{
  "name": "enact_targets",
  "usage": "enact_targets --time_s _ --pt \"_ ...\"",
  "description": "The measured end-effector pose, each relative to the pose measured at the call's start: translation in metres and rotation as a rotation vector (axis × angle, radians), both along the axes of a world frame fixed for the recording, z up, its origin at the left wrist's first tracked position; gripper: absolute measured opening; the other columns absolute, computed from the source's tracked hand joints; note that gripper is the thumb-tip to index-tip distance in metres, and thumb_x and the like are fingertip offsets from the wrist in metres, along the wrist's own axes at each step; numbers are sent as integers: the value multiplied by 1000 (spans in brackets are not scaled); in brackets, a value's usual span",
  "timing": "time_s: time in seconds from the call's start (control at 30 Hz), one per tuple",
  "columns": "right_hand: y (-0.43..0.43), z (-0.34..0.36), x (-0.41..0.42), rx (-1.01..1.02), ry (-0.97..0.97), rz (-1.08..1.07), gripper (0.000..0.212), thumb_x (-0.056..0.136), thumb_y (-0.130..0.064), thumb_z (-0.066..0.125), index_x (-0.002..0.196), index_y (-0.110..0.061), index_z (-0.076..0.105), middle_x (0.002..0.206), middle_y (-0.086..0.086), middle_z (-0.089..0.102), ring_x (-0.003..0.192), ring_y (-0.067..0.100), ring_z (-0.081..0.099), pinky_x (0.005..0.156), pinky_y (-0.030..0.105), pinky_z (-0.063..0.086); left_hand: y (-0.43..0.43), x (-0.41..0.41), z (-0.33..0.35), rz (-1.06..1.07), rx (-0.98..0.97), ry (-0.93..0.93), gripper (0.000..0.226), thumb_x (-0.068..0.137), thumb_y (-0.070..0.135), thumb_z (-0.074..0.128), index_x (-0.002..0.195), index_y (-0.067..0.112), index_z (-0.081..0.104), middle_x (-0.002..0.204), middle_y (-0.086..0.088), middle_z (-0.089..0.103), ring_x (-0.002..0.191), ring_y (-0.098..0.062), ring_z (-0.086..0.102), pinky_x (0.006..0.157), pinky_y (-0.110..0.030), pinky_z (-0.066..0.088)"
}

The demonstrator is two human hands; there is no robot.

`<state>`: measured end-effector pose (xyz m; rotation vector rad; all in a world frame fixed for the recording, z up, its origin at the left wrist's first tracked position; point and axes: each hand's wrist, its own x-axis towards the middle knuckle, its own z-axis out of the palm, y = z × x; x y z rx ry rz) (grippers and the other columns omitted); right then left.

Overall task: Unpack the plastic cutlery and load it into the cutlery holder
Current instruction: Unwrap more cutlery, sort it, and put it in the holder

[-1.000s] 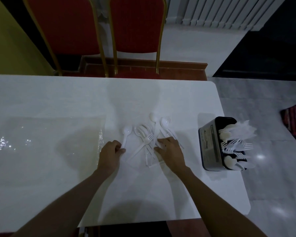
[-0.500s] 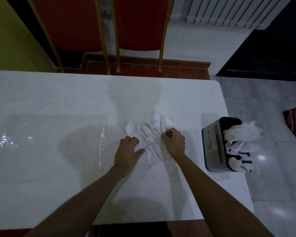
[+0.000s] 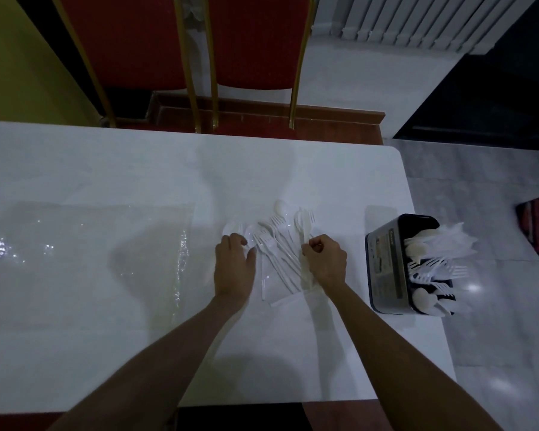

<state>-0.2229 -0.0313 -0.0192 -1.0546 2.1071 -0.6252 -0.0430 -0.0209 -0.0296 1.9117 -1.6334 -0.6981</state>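
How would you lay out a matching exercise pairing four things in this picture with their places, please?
Things:
1 cutlery holder
2 clear plastic bag
3 loose cutlery
4 red chairs

Places:
a between the left hand and right hand
b beyond the far edge of the table
c at the table's right edge
d flat on the table's left part

Pairs: 1-c; 2-d; 3-a; 4-b

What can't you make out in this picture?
Head view, dim:
Cutlery pile: white on the white table, overlapping; no count possible.
Right hand: its knuckles hide whether the curled fingers pinch a piece.
Left hand: its fingers cover whatever lies beneath.
Holder: label too small to read; contents hide its compartments.
Chairs: cut off by the top edge.
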Motion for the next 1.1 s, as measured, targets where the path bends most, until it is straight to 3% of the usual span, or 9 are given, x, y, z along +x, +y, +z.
enact_targets --time_s 0.13,0.23,0.4,0.67,0.8,0.9,1.0,1.1 --pt "0 1 -8 15 -16 18 8 87 -18 64 93 -12 65 81 -1 66 78 21 66 81 37 57 -1 -16 -2 -276 133 -52 45 85 41 62 125 23 50 115 -4 46 109 -20 43 81 -35 51" --pt "1 1 -15 20 -25 17 10 86 -18 67 93 -12 66 83 1 68 79 24 68 81 43 58 -1 -11 -7 -447 176 -198 53 86 33 64 135 31 45 123 -4 38 115 -21 39 83 -37 53" --pt "8 4 -26 27 -56 -16 13 88 -16 66 97 -8 65 89 8 69 81 28 68 80 43 59 -1 14 -11 -453 104 -163 55 83 17 68 134 24 50 120 -11 42 107 -27 44 90 -36 48" --pt "24 3 -36 27 -103 -68 12 86 -12 67 97 -7 64 86 5 67 75 23 67 74 44 61 4 32 -9 -352 150 -90 61 82 8 68 137 24 47 111 -6 46 95 -23 53 87 -31 47" --pt "27 2 -36 15 -121 -68 11 86 -12 68 95 -8 64 88 8 69 80 26 69 74 45 61 13 35 -5 -307 119 -131 44 84 7 62 121 26 51 112 -4 45 102 -25 51 78 -40 52" --pt "30 2 -34 10 -118 -69 14 85 -16 71 96 -9 64 86 6 68 80 26 69 75 43 61 12 32 -1 -294 18 -205 29 83 9 64 109 20 58 115 -5 49 105 -25 50 75 -37 52" --pt "31 0 -30 -2 -95 -30 17 83 -21 74 93 -10 65 82 5 68 77 24 67 76 43 60 7 20 3 -408 -93 -298 23 77 15 71 99 19 68 105 -3 59 95 -24 54 71 -35 49" --pt "29 -3 -24 -1 -70 20 17 80 -24 76 88 -12 66 78 4 68 73 24 67 76 44 59 7 6 1 -568 -65 -449 17 64 31 78 77 23 72 86 4 62 88 -19 52 64 -31 44"
